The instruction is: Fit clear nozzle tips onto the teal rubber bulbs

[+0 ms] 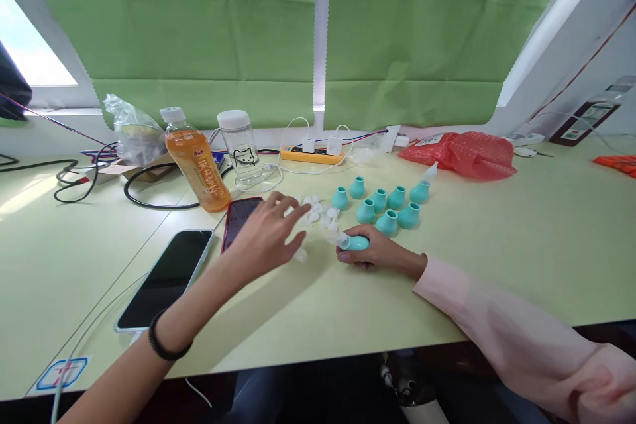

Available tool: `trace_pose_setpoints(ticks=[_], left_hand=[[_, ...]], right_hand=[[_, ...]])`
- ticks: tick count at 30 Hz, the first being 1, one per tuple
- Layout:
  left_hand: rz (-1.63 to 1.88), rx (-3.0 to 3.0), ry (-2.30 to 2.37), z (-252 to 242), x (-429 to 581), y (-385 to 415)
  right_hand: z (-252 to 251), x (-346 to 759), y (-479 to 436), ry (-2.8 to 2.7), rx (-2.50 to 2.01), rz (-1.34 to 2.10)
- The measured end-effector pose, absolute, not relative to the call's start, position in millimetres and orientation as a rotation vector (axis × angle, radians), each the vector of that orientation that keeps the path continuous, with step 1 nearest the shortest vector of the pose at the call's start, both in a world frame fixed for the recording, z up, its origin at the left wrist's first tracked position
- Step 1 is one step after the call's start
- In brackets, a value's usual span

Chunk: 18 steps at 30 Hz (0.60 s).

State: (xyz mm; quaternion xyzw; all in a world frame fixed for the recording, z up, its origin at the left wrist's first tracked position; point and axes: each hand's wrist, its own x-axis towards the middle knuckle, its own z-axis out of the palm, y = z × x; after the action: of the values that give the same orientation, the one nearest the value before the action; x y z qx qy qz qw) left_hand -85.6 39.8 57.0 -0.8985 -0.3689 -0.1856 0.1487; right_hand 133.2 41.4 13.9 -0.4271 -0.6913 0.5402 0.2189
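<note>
My right hand rests on the pale table, wrapped around a teal rubber bulb with a clear tip pointing left. My left hand hovers with fingers spread over a small heap of clear white plastic tips, holding nothing. Behind the heap stand several more teal bulbs; one of them carries a white tip.
Two phones lie at the left, a pale-cased one and a red-cased one. An orange tea bottle, a clear jar, a yellow power strip, cables and a red plastic bag line the back.
</note>
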Motion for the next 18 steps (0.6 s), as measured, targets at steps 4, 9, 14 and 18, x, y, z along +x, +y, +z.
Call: trace_pose_setpoints(ticks=[4,9,14,18], left_hand=[[-0.092,-2.535,-1.176,66.7,-106.9,36.8],[0.044,-2.595,-1.128,43.7,-109.3,37.4],[0.004,-2.661,-1.029,33.0,-105.0,43.4],[-0.156,-2.612,-1.028,39.7,-101.2,45.5]], right_hand=[[12.3,132.2,40.7,-1.934,-1.165,1.501],[9.9,131.7,40.3,-1.972,-1.113,1.492],[6.0,133.3,43.6,-1.929,-1.135,1.462],[6.2,131.5,42.9,-1.885,-1.121,1.382]])
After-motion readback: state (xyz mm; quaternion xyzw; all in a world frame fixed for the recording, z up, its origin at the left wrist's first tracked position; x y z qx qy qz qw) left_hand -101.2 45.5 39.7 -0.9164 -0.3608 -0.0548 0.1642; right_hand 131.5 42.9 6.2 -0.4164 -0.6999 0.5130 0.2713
